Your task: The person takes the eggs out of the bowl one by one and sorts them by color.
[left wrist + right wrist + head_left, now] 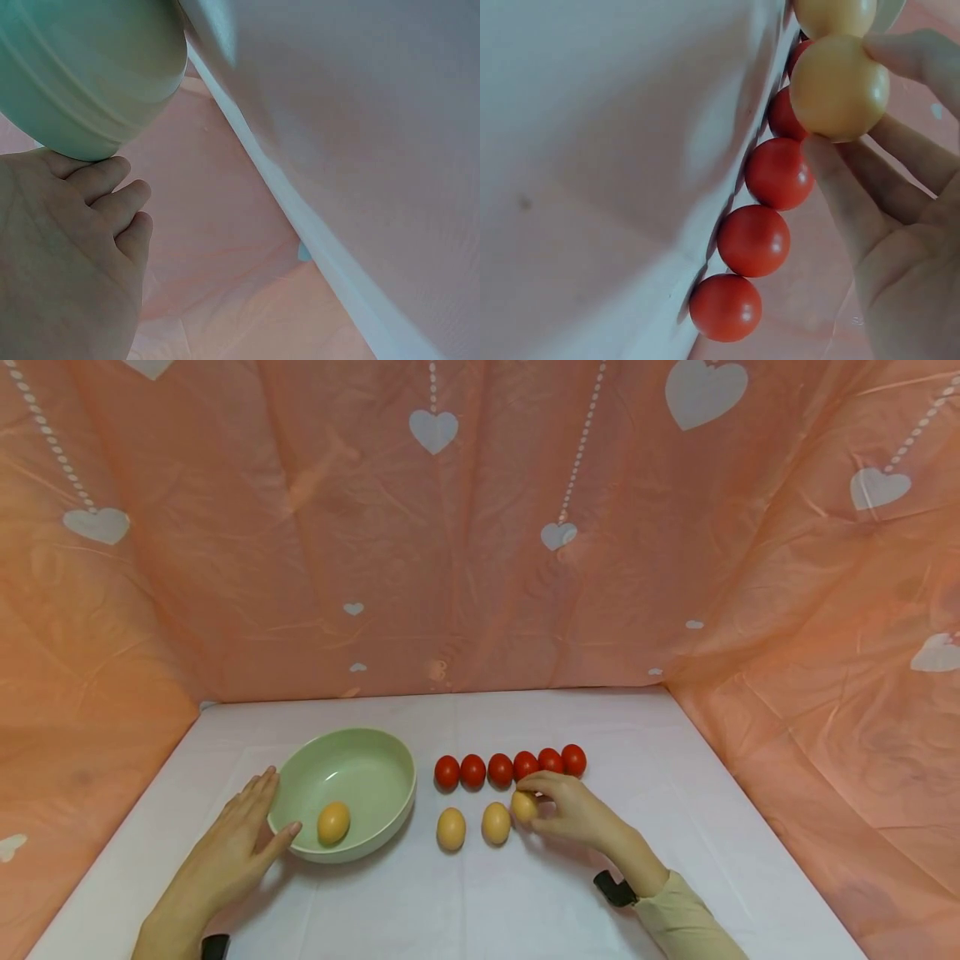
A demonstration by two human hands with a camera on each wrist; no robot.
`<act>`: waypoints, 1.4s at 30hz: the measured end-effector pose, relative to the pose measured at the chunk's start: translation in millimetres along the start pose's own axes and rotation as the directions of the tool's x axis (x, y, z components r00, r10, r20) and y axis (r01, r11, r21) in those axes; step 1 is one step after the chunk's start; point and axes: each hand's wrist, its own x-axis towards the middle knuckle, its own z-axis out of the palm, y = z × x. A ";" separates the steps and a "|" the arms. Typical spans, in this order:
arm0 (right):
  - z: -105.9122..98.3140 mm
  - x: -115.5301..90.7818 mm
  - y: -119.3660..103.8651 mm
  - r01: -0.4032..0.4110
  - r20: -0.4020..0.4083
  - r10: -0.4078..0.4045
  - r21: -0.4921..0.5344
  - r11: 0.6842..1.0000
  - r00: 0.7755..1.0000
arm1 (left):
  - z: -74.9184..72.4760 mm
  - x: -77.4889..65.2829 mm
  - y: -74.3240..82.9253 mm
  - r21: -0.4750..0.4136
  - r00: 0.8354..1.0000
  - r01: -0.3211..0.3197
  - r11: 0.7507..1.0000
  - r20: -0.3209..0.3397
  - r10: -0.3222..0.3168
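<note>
In the head view, my right hand (570, 810) pinches a yellow egg (524, 807) between thumb and fingertips. The right wrist view shows this egg (840, 88) from the side, with the thumb on one side and fingers on the other. Two more eggs stand to its left, a near one (496, 823) and a farther one (451, 829). My left hand (232, 847) lies against the left side of a pale green bowl (397, 814), fingers extended along its outside and thumb at the rim. Inside the bowl rests one egg (333, 822).
Behind the eggs, several red tomatoes (500, 771) form a row on the white-covered table (420, 910). Pink cloth (465, 635) with white hearts closes off the back and both sides. A black wrist strap (615, 888) sits on the right wrist.
</note>
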 end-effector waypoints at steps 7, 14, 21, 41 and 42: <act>3.4 -0.1 -0.2 -0.021 0.076 0.022 -0.017 1.000 0.997 | -1.1 -0.2 1.1 0.000 1.000 0.007 1.000 0.002 -0.007; 5.3 0.4 1.2 0.007 0.070 -0.005 -0.028 1.000 0.998 | -1.3 -0.6 0.8 -0.005 1.000 0.007 1.000 0.000 -0.007; 5.4 0.5 1.9 0.012 0.067 -0.011 -0.011 1.000 0.998 | -0.6 -0.5 -0.2 0.002 1.000 0.003 1.000 -0.001 -0.003; -4.1 11.7 -14.9 0.002 0.010 -0.002 0.021 1.000 1.000 | -1.5 -0.7 0.7 -0.001 1.000 0.004 1.000 -0.002 -0.004; -3.8 14.1 -17.3 0.010 -0.001 -0.010 0.025 1.000 1.000 | -1.3 -0.7 0.8 0.000 1.000 0.002 1.000 -0.003 -0.002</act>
